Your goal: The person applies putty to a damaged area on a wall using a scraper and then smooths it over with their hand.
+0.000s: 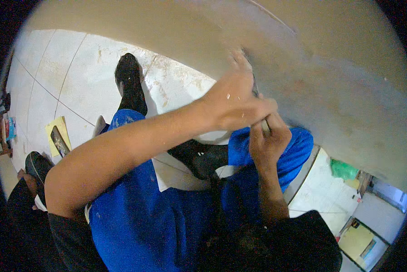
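Observation:
My left hand (239, 97) is closed around the front part of a thin, dark, blade-like tool (256, 86), held against the wall (348, 113). Just below it, my right hand (270, 138) is wrapped round the tool's rear end, touching the left hand. Most of the tool is hidden by my fingers, so its exact kind does not show. The wall is beige, with a broad grey, smeared patch beside my hands. Small pale flecks stick to the back of my left hand.
White floor tiles (76, 81) carry crumbs and dust along the wall's foot. My legs, in blue trousers (162, 217) and black socks, spread around the work. Left lies a dark tool (59, 141) on yellow paper (53, 124); right, a green plastic bag (344, 170).

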Action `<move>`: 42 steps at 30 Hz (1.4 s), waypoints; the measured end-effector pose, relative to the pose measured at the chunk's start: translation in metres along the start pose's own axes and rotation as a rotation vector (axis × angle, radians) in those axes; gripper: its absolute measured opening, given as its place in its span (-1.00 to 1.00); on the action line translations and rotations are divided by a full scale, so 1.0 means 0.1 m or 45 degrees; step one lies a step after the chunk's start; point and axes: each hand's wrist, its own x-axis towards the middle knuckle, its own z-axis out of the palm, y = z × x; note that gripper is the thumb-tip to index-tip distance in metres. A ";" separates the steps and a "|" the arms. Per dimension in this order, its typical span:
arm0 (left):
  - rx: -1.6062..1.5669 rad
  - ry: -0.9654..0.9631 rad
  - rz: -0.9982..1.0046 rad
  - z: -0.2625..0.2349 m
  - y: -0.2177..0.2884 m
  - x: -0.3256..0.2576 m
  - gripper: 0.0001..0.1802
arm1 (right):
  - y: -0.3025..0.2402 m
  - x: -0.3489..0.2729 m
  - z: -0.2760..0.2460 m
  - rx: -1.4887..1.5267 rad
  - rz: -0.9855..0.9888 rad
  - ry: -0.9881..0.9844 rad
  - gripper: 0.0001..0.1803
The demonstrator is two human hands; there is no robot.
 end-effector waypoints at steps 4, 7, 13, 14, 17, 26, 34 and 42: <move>-0.147 0.330 0.036 -0.37 -0.25 0.00 -0.11 | -0.20 0.39 0.62 0.128 -0.161 -0.016 -0.90; -0.173 0.351 -0.157 -0.53 -0.25 -0.02 -0.08 | -0.35 0.49 0.69 0.194 -0.174 -0.037 -0.86; 0.298 0.133 0.221 0.07 -0.13 -0.10 0.16 | 0.02 -0.10 -0.02 0.030 0.105 -0.156 -0.74; 0.312 0.145 0.194 0.21 -0.07 -0.07 0.16 | 0.02 -0.14 -0.13 0.048 0.177 -0.119 -0.82; 0.368 0.283 0.177 0.44 -0.06 0.02 0.18 | 0.02 -0.10 -0.19 0.042 0.154 -0.075 -0.91; -0.232 0.305 -0.180 -0.71 -0.38 -0.06 0.18 | -0.50 0.66 0.86 0.152 -0.149 -0.242 -0.81; 0.124 0.072 0.171 0.01 -0.48 -0.10 0.40 | -0.14 -0.02 0.06 0.346 0.309 -0.419 -0.64; -0.037 0.245 0.091 0.47 -0.32 0.13 0.25 | 0.24 -0.03 0.02 0.133 0.002 -0.200 -0.64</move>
